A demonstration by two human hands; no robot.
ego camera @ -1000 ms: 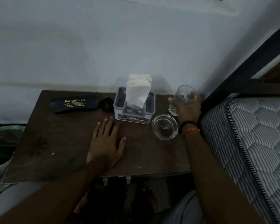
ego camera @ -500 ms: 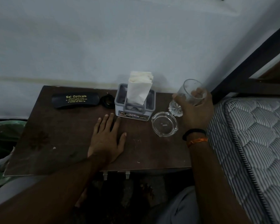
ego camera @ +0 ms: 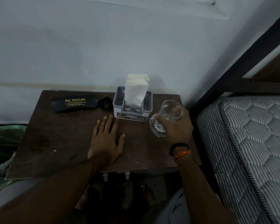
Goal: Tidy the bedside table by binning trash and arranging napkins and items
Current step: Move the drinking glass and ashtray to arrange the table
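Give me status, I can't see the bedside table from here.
Right hand grip shut on drinking glass, tilted over glass ashtray. Left hand flat on table. Napkin holder close beside.

A bedroom in a home: a quilted mattress (ego camera: pixel 249 143) lies just beside the dark bedside table (ego camera: pixel 55 135), against a wall.

A dark brown bedside table (ego camera: pixel 58 143) stands against the wall. Along its far edge lie a black spectacle case (ego camera: pixel 74 104), a small dark object (ego camera: pixel 105 103) and a grey napkin holder (ego camera: pixel 132 109). A left hand (ego camera: pixel 106 140) rests flat mid-table.
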